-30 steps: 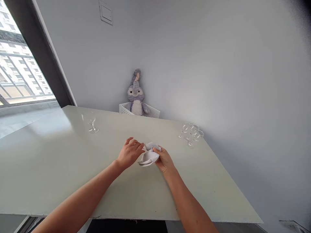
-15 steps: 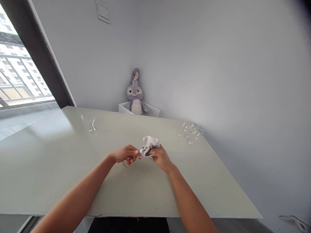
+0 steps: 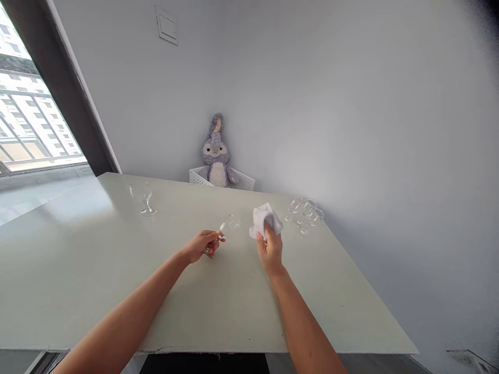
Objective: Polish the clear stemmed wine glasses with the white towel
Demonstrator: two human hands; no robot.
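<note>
My left hand [image 3: 205,244] is closed around the stem of a clear stemmed glass [image 3: 230,224]. The glass is tilted, its bowl pointing up and to the right and its foot showing below my fingers. To its right, my right hand [image 3: 271,246] grips a bunched white cloth [image 3: 265,218], held apart from the glass. Both hands are over the pale table [image 3: 218,301].
Another stemmed glass [image 3: 146,197] stands upright at the table's left back. Several small stemmed glasses [image 3: 304,210] cluster near the right edge. Behind the table, a plush rabbit [image 3: 217,161] sits in a white perforated basket [image 3: 245,182] against the walls.
My right hand has drawn the cloth away from the glass, up and to the right. The glass bowl, covered by the cloth before, now shows bare. My left hand keeps its hold.
</note>
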